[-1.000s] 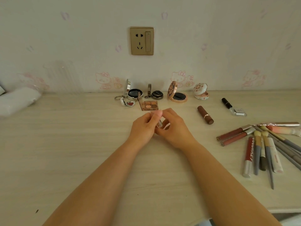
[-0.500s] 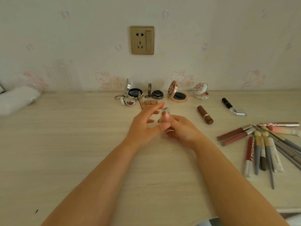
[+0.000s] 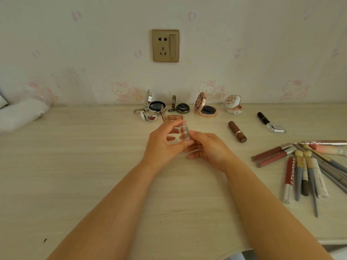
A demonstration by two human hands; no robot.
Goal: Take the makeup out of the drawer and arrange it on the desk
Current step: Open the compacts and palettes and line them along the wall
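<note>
Head view, hands: the left hand and the right hand meet at frame centre, just above the desk.
Head view, held item: a small clear case, upright or near it, pinched at its lower end between the left thumb and left fingers; contents too small to tell.
Left fingers: closed on the clear case, index finger arched over its top.
Right fingers: curled loosely, thumb tip touching the base of the case; whether they bear any load, cannot tell.
Change: a second ago both hands were clasped low over the case, hiding it; now it stands raised and exposed, the right hand slid down and back.
Meaning, as judged: the case looks checked or closed up and ready for placing; this item is not yet set down.
Back row: four open compacts lined along the wall, upper centre, with a small flat palette just in front.
Right of centre: brown lipstick lying alone; black lipstick further right, its clear cap beside it.
Right edge: lip glosses and brushes fanned in a loose pile, touching one another.
Drawer: not in frame.
Likely spot, as judged: bare desk between the palette and the brown lipstick.
</note>
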